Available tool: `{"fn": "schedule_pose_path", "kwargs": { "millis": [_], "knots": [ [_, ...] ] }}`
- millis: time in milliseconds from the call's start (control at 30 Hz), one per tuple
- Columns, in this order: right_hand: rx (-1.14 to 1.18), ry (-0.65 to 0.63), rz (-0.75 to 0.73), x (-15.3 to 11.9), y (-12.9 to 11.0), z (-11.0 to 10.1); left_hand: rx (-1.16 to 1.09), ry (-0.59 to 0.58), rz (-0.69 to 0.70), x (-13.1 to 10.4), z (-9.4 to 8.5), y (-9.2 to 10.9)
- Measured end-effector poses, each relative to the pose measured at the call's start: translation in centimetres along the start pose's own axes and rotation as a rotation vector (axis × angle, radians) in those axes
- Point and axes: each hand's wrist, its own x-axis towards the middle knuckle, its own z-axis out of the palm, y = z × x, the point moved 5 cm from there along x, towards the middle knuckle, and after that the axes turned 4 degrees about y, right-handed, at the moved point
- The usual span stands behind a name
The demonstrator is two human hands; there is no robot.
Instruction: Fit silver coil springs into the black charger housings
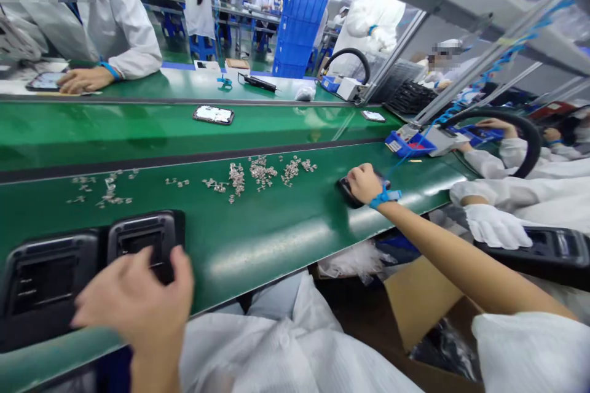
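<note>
My left hand is at the lower left, slightly blurred, with thumb and fingers apart. Its fingertips reach over the front part of a black plastic housing, and I cannot make out anything held. Beside that housing, to its left, lies a second black housing with a rectangular recess. My right hand, wearing a blue wrist strap, is stretched out to the right. Its fingers are curled down onto another dark housing, most of which the hand hides. Small silvery metal parts lie in loose piles between my hands.
Behind the dark ledge, a phone-like unit lies on the green conveyor. A blue bin stands at the right. A co-worker's bare hand is across the line; a gloved hand touches a black housing at my right. Below is an open carton.
</note>
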Motion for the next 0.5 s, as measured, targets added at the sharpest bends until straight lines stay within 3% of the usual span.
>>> {"fn": "schedule_pose_path", "kwargs": {
  "millis": [67, 167, 233, 333, 500],
  "knots": [
    [0.069, -0.056, -0.103, -1.2, -5.0, 0.1, 0.015, 0.034, 0.278, -1.0, 1.9, 5.0],
    [0.201, -0.149, -0.278, -3.3, -12.5, -0.9, -0.207, -0.2, 0.618, -2.4, 5.2, 11.4],
    [0.302, -0.163, -0.406, -4.4, -16.6, -2.2, -0.265, -0.359, 0.779, -3.2, 6.3, 13.6],
    [0.377, -0.172, -0.545, -5.5, -20.2, -3.4, -0.314, -0.49, 0.841, -3.5, 6.6, 13.9],
    [0.322, -0.214, -0.589, -6.1, -22.0, -2.6, -0.358, -0.504, 0.739, -3.5, 5.9, 12.6]
  ]
}}
